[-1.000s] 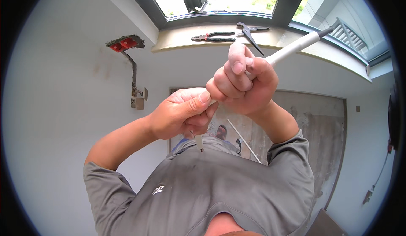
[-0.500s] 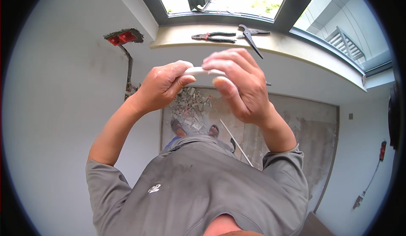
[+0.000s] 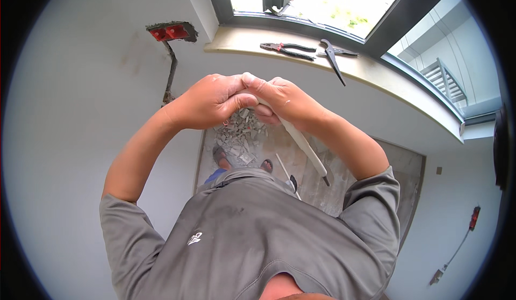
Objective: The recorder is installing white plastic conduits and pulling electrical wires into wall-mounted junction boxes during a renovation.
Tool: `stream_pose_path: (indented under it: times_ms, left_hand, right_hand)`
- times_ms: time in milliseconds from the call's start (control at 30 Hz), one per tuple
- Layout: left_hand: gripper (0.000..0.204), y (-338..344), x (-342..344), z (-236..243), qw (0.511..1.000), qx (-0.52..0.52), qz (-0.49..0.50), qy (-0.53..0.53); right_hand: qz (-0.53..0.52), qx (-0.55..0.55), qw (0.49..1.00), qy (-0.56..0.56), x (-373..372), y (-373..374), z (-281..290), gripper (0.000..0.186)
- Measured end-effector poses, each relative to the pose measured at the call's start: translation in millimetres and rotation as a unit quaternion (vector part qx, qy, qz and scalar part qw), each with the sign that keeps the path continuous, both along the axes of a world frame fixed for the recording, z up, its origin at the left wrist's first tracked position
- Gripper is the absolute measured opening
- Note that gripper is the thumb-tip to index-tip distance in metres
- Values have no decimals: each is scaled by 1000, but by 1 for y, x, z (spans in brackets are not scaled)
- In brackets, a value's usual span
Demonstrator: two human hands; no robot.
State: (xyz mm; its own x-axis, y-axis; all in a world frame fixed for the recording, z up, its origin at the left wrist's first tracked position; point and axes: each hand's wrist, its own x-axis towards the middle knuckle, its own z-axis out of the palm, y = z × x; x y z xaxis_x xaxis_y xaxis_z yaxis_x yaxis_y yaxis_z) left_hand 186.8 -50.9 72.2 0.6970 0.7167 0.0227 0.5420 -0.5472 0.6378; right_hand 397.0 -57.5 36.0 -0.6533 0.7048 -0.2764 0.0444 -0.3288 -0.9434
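My left hand (image 3: 217, 104) and my right hand (image 3: 277, 98) are together in front of me, fingers wrapped round a white pipe (image 3: 303, 144). The pipe runs down and to the right from my grip and has a thin dark tip at its low end; the part inside my hands is mostly hidden. Beyond them on the pale windowsill (image 3: 231, 39) lie pliers with red-and-black handles (image 3: 287, 50) and another dark hand tool (image 3: 333, 61).
A window frame (image 3: 398, 15) spans the top. Red wall boxes (image 3: 167, 33) sit in a chased wall at left. Broken rubble (image 3: 239, 136) lies by my feet beside another thin white pipe (image 3: 285, 171). A cable with a red box (image 3: 474, 218) is on the right wall.
The white pipe has swung from pointing up-right to pointing down-right. My right hand has come down and closed in against my left hand round it.
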Motion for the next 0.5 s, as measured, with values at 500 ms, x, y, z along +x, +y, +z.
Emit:
stream_pose_path:
  times_ms: [500]
  left_hand:
    - [19,-26,18,-25,972,-92,172,-130]
  right_hand:
    - [-156,-118,976,99,-12,-15,-2,54]
